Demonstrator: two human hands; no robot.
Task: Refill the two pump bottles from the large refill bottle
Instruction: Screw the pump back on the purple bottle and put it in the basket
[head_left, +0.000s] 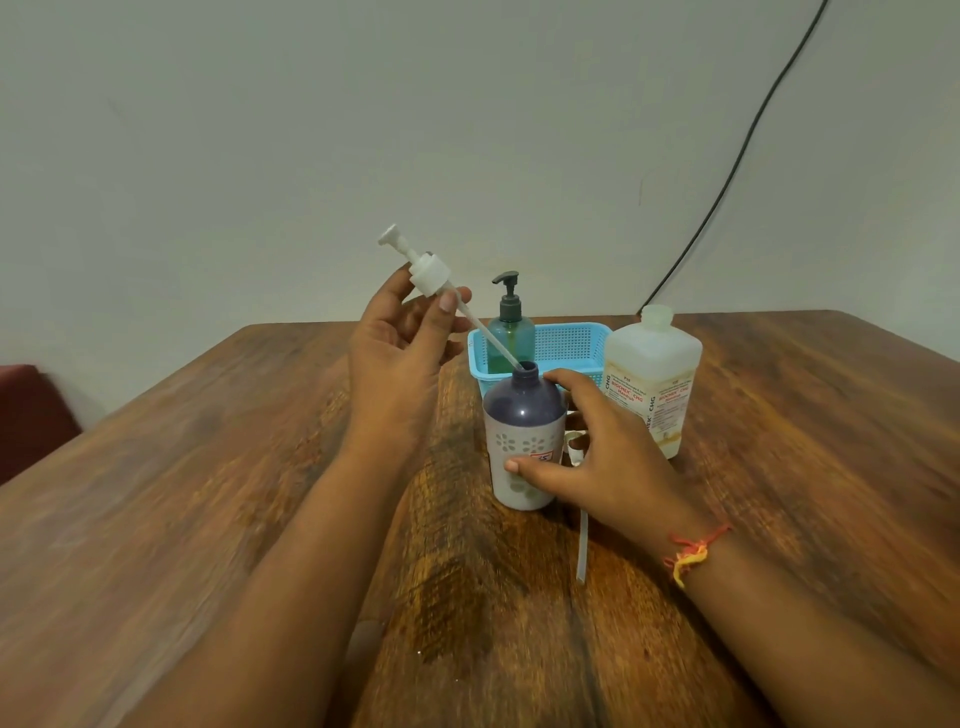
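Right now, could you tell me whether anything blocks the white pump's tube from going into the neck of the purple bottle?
Nothing visible does. The left hand holds the white pump tilted, its tube tip already at the open neck of the purple bottle, which the right hand steadies.

The light around me is soft, even and a little dim, with no hard shadows and no glare on the surface (208, 519). My forearms look smeared and soft near the bottom edge, and the wide lens bends the surface's far edge.
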